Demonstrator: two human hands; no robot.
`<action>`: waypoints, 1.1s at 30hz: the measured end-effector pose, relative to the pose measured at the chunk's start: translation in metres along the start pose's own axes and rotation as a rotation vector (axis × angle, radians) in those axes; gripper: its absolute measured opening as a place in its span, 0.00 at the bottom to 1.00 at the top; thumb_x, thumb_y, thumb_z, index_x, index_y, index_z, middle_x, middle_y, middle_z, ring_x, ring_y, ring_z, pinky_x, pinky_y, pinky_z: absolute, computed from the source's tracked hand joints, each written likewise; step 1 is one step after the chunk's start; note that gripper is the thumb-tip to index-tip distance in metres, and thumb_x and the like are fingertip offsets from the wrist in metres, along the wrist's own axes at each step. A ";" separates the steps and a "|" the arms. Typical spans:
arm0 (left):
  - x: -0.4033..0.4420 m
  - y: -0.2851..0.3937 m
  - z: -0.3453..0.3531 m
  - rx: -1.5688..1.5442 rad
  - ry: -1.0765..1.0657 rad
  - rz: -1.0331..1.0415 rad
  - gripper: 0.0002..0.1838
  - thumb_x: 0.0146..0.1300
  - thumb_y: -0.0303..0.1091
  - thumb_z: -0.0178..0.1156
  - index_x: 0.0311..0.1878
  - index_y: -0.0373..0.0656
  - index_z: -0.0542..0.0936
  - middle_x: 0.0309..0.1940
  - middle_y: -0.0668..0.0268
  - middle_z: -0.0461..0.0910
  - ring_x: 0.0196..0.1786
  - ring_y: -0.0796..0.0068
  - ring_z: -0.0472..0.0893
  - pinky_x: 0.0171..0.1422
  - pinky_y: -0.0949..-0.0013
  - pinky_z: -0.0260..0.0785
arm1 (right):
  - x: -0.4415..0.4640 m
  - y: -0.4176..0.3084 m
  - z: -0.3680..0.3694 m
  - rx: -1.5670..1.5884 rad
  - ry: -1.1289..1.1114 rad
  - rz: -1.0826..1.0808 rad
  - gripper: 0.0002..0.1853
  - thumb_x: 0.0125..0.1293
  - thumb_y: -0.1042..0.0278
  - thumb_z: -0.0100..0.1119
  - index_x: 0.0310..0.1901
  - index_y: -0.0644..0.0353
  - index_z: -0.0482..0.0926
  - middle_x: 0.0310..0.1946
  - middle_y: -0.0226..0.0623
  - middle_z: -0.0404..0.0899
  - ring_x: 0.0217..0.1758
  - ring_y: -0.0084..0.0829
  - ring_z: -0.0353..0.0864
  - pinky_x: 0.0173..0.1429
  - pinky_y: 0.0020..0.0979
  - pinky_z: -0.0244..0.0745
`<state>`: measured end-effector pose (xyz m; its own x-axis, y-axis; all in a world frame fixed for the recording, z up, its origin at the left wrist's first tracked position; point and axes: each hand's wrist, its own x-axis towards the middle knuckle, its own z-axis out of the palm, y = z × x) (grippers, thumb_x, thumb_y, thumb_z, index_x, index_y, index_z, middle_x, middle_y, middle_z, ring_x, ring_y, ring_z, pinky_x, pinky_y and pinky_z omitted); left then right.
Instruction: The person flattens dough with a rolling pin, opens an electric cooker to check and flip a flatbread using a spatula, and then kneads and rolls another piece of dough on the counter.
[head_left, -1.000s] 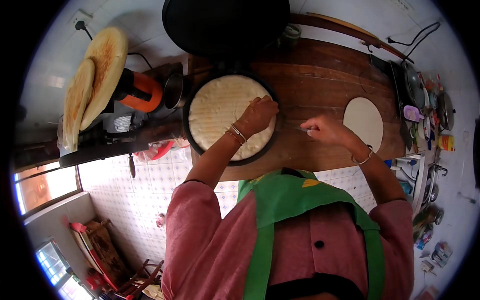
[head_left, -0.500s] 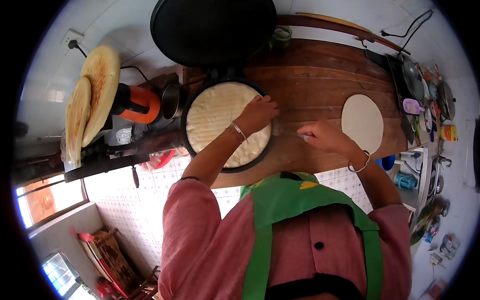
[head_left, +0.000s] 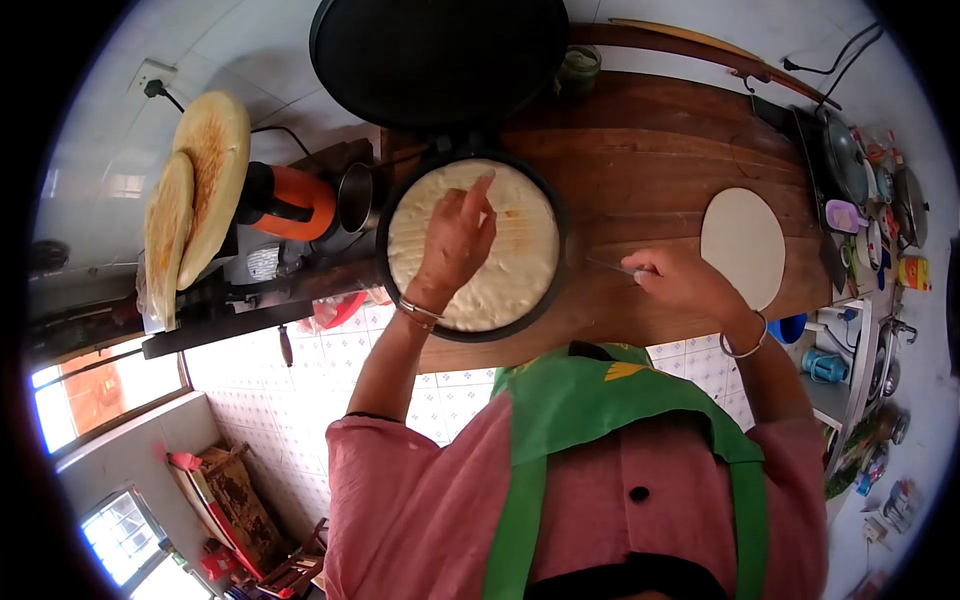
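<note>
Two browned flatbreads (head_left: 212, 170) stand tilted, one overlapping the other, at the far left, beside an orange appliance (head_left: 305, 203) with a black handle. A small metal pot (head_left: 357, 197) is between that appliance and the round black pan (head_left: 562, 240), near the pan's rim. Behind the pan its dark lid (head_left: 440, 60) is raised, with a glass jar (head_left: 579, 70) just beside it.

The thick, pale round bread (head_left: 525, 265) lies inside the pan. Over it is the left hand (head_left: 458, 240), loose, index finger extended and other fingers bent, with nothing visible in its grasp; hand and wrist hide part of the bread, and contact cannot be told. The right hand (head_left: 690, 285) grips a thin tool (head_left: 604, 265) above the wooden tabletop (head_left: 640, 160), its tip directed toward the pan and apart from it.

Right of that hand, a flat dough sheet (head_left: 743, 245) lies on the wood. Beyond, a glass-lidded pan (head_left: 845, 160) and a lilac container (head_left: 843, 216) crowd the right side.
</note>
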<state>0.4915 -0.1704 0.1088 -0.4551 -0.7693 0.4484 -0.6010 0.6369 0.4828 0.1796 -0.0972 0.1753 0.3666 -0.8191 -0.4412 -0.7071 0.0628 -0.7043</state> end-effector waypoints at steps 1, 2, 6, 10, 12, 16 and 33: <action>-0.009 0.000 0.009 -0.087 -0.037 -0.073 0.33 0.56 0.19 0.61 0.67 0.40 0.67 0.31 0.61 0.78 0.40 0.59 0.77 0.47 0.58 0.69 | 0.001 -0.005 -0.004 -0.110 0.046 -0.031 0.16 0.62 0.72 0.52 0.49 0.68 0.81 0.43 0.50 0.84 0.44 0.40 0.84 0.48 0.35 0.76; -0.018 0.002 0.017 -0.080 -0.073 -0.071 0.33 0.56 0.19 0.62 0.67 0.39 0.67 0.30 0.61 0.78 0.37 0.58 0.77 0.44 0.58 0.70 | 0.006 -0.010 -0.006 -0.114 0.046 -0.029 0.16 0.62 0.72 0.52 0.49 0.68 0.81 0.43 0.50 0.84 0.44 0.40 0.84 0.48 0.35 0.76; -0.037 0.017 0.040 -0.109 -0.068 -0.030 0.33 0.56 0.20 0.62 0.68 0.40 0.66 0.31 0.61 0.78 0.33 0.59 0.77 0.40 0.59 0.71 | 0.037 -0.038 -0.012 -0.366 -0.053 -0.030 0.10 0.59 0.74 0.50 0.38 0.66 0.81 0.39 0.54 0.81 0.45 0.54 0.80 0.48 0.46 0.74; -0.045 0.020 0.040 -0.137 -0.038 -0.074 0.33 0.56 0.20 0.62 0.67 0.40 0.67 0.31 0.61 0.78 0.33 0.59 0.77 0.40 0.59 0.71 | 0.051 -0.055 -0.006 -0.545 -0.119 0.011 0.11 0.58 0.74 0.49 0.38 0.64 0.81 0.38 0.51 0.82 0.44 0.53 0.80 0.48 0.46 0.75; -0.048 0.017 0.041 -0.139 -0.008 -0.069 0.33 0.56 0.20 0.62 0.67 0.40 0.67 0.31 0.62 0.78 0.33 0.59 0.77 0.40 0.59 0.71 | 0.058 -0.057 -0.001 -0.555 -0.116 -0.002 0.11 0.56 0.75 0.49 0.36 0.65 0.81 0.36 0.53 0.81 0.42 0.55 0.80 0.45 0.48 0.74; -0.053 0.017 0.039 -0.141 -0.021 -0.090 0.32 0.56 0.20 0.62 0.66 0.39 0.67 0.31 0.62 0.79 0.33 0.60 0.77 0.40 0.59 0.72 | 0.063 -0.080 -0.003 -0.619 -0.144 -0.001 0.07 0.51 0.80 0.51 0.27 0.69 0.80 0.33 0.58 0.80 0.39 0.58 0.81 0.39 0.48 0.76; -0.055 0.000 0.053 -0.185 -0.042 -0.081 0.23 0.57 0.24 0.59 0.58 0.40 0.73 0.33 0.55 0.78 0.37 0.55 0.78 0.41 0.55 0.72 | 0.078 -0.081 0.010 -0.685 -0.244 0.018 0.09 0.52 0.79 0.52 0.31 0.67 0.83 0.34 0.56 0.82 0.40 0.54 0.83 0.42 0.46 0.78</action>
<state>0.4815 -0.1304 0.0438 -0.4394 -0.8174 0.3726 -0.5077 0.5681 0.6477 0.2713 -0.1602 0.1922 0.4193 -0.6655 -0.6175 -0.9048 -0.3619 -0.2244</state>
